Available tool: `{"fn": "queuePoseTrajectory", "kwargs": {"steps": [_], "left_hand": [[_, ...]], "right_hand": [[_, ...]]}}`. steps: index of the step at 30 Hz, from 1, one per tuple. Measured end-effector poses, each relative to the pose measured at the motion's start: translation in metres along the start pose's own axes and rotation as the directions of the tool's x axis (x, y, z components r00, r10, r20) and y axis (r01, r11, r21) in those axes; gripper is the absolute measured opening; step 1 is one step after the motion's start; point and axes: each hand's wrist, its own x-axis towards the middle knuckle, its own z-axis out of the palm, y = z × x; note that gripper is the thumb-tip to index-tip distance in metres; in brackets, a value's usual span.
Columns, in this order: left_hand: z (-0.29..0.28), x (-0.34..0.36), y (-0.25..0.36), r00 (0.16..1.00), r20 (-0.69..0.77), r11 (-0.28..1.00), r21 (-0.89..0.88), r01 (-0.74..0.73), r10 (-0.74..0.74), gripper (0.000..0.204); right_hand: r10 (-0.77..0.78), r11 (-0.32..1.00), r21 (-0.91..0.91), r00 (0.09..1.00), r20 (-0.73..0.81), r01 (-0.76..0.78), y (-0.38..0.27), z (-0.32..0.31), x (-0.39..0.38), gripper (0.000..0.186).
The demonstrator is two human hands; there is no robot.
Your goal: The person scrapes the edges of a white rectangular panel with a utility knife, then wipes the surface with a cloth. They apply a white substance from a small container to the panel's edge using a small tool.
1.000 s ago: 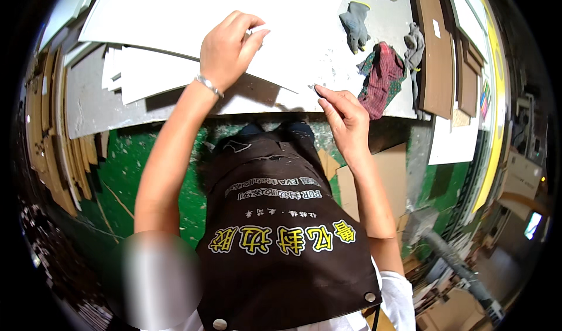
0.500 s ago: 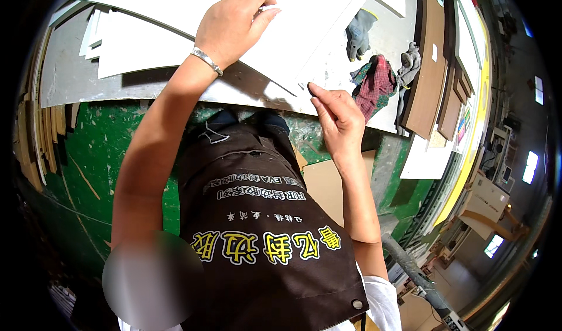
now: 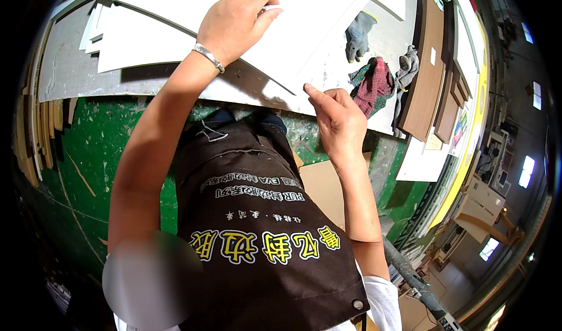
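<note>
A large white board (image 3: 316,15) lies across the bench, its near corner close to my right hand. Over its surface, my left hand (image 3: 240,23) is closed in a pinch on a small white piece (image 3: 272,7), mostly hidden by the fingers. A metal bracelet is on that wrist. My right hand (image 3: 341,120) is beside the board's near corner, fingers curled in and one digit stretched toward the edge. Whatever the right fingers hold, if anything, is hidden. More white panels (image 3: 137,50) lie under the board to the left.
A grey glove (image 3: 359,35), a checked cloth (image 3: 374,85) and another grey glove (image 3: 406,64) lie on the bench at right. Brown panels (image 3: 427,79) stand beyond them. Below are green floor (image 3: 140,120) and a cardboard sheet (image 3: 324,184). Wooden strips (image 3: 44,126) stand at far left.
My right hand has turned slightly, its fingers curled in more and its outstretched tip a little to the left. My left hand keeps its pinch, almost in the same place.
</note>
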Motion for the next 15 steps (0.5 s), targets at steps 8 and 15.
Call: {"fn": "queuePoseTrajectory", "kwargs": {"steps": [8, 15], "left_hand": [[-0.001, 0.001, 0.001, 0.999, -0.02, 0.999, -0.012, -0.03, 0.03, 0.017], [0.001, 0.001, 0.001, 1.0, -0.011, 1.0, 0.004, -0.001, 0.001, 0.017]], "right_hand": [[0.084, 0.957, 0.28, 0.996, -0.031, -0.072, 0.001, 0.004, 0.005, 0.029], [0.022, 0.992, 0.122, 1.0, 0.006, -0.022, 0.005, 0.008, 0.001, 0.029]]}}
